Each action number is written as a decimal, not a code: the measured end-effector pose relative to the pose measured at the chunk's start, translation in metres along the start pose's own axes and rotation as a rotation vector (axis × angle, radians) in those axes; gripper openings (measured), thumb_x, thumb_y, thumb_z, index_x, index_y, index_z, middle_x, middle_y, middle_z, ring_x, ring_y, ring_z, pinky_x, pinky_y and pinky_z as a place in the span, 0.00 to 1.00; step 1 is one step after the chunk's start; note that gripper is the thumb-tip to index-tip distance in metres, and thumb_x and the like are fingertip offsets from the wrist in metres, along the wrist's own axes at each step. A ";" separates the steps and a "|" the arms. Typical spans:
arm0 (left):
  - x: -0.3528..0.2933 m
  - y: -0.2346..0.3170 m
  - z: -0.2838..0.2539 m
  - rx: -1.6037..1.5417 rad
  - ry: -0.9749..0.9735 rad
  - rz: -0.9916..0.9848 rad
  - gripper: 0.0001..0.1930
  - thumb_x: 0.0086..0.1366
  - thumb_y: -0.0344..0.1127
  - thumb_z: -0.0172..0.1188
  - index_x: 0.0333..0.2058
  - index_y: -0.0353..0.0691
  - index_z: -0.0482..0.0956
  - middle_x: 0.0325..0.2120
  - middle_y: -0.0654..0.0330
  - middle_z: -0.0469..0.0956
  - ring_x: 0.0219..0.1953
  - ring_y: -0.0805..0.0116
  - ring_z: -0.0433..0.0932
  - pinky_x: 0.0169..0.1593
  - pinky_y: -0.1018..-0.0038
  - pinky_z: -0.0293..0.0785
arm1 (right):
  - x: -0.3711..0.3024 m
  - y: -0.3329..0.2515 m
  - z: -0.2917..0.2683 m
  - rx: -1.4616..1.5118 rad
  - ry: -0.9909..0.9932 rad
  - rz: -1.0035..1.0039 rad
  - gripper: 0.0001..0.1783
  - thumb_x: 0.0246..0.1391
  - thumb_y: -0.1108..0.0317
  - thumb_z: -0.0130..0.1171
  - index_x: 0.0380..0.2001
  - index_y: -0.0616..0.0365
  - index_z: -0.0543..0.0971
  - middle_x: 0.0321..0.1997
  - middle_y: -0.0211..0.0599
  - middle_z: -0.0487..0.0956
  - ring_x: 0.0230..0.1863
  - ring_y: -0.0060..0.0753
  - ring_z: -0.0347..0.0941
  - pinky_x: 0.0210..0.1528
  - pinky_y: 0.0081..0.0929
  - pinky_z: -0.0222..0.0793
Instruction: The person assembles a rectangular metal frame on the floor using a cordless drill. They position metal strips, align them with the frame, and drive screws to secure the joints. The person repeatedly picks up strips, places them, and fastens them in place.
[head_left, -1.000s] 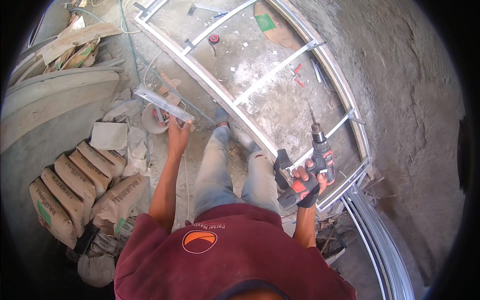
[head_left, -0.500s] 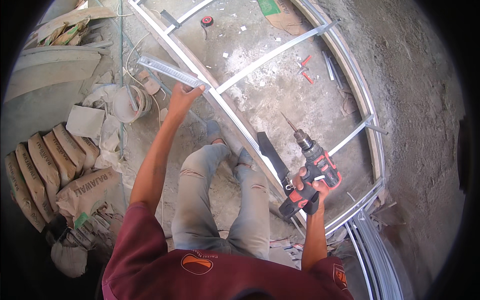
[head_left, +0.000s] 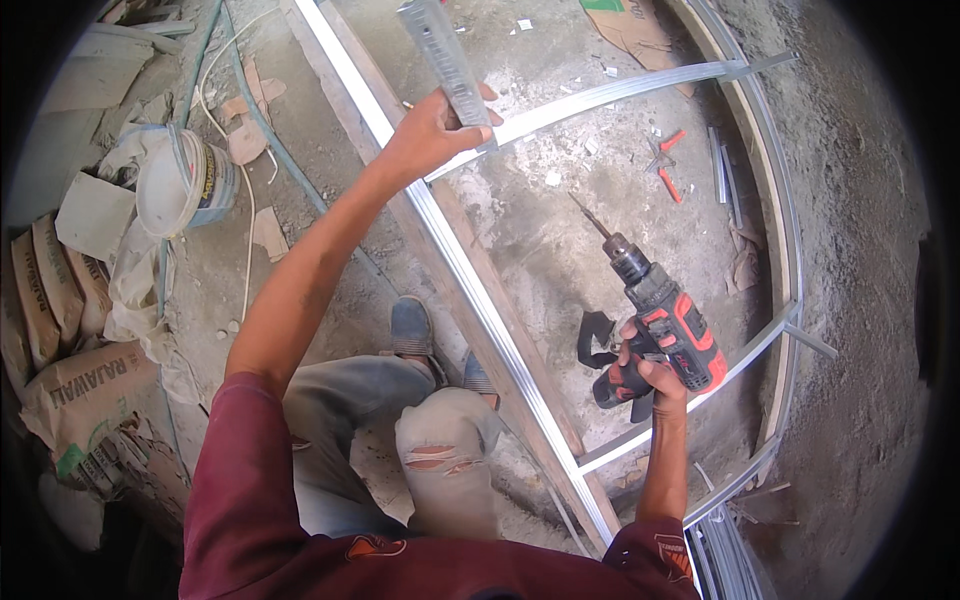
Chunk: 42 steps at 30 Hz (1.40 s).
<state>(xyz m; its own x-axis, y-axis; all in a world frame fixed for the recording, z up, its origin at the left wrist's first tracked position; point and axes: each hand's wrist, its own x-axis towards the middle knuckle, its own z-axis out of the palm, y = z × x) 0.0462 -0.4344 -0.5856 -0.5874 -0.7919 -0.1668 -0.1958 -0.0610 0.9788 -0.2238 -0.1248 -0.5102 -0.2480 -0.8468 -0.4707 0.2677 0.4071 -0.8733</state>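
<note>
My left hand (head_left: 432,135) is closed around the near end of a slotted grey metal strip (head_left: 440,55), which points up and away from me. It is over the joint where a curved cross channel (head_left: 620,95) meets the long straight metal channel (head_left: 455,265) of a frame on the floor. In my right hand (head_left: 650,372) is a red and black cordless drill (head_left: 672,320), gripped by its handle. The drill's bit (head_left: 588,215) aims away and slightly left, over the floor inside the frame, touching nothing. A black strap dangles beside the drill's handle.
Red-handled pliers or snips (head_left: 670,165) and scattered scraps lie inside the frame. Its curved side (head_left: 765,190) runs along a rough wall at right. To the left are a white bucket (head_left: 165,190), a hose, a cable and paper sacks (head_left: 90,395). Metal profiles (head_left: 722,560) lie at lower right.
My left hand has carried the metal strip rightward across the straight channel, turning it more upright. The view has shifted, my legs have moved, and the drill stays in my right hand.
</note>
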 end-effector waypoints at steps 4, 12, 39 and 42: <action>0.012 -0.047 0.002 0.204 -0.011 0.058 0.21 0.65 0.35 0.63 0.54 0.35 0.70 0.48 0.50 0.83 0.51 0.64 0.80 0.59 0.64 0.74 | 0.042 0.058 0.005 -0.020 -0.200 0.053 0.38 0.41 0.67 0.70 0.60 0.62 0.72 0.45 0.38 0.81 0.35 0.30 0.78 0.39 0.28 0.76; 0.020 -0.064 0.001 0.115 -0.041 0.070 0.31 0.62 0.36 0.59 0.61 0.29 0.62 0.49 0.43 0.81 0.55 0.55 0.79 0.66 0.58 0.67 | 0.081 0.110 0.005 -0.056 -0.315 -0.025 0.48 0.43 0.68 0.69 0.67 0.60 0.57 0.47 0.41 0.81 0.37 0.30 0.78 0.38 0.29 0.78; -0.008 -0.059 0.026 0.694 0.244 0.141 0.34 0.70 0.51 0.59 0.61 0.29 0.60 0.46 0.32 0.79 0.51 0.40 0.81 0.56 0.56 0.75 | 0.103 0.179 0.006 -0.281 -0.280 -0.423 0.49 0.46 0.73 0.63 0.72 0.67 0.55 0.56 0.44 0.77 0.52 0.38 0.76 0.61 0.35 0.68; -0.015 -0.061 0.027 0.769 0.268 0.175 0.31 0.70 0.50 0.58 0.58 0.31 0.61 0.43 0.31 0.80 0.48 0.34 0.81 0.53 0.53 0.76 | 0.106 0.189 0.011 -0.333 -0.263 -0.491 0.49 0.46 0.74 0.64 0.72 0.69 0.55 0.57 0.45 0.77 0.56 0.38 0.76 0.65 0.35 0.66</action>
<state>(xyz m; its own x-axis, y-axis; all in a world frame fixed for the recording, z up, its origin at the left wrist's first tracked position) 0.0454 -0.4022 -0.6456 -0.4718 -0.8749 0.1095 -0.6578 0.4319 0.6170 -0.1890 -0.1410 -0.7238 -0.0204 -0.9998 0.0033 -0.1323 -0.0006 -0.9912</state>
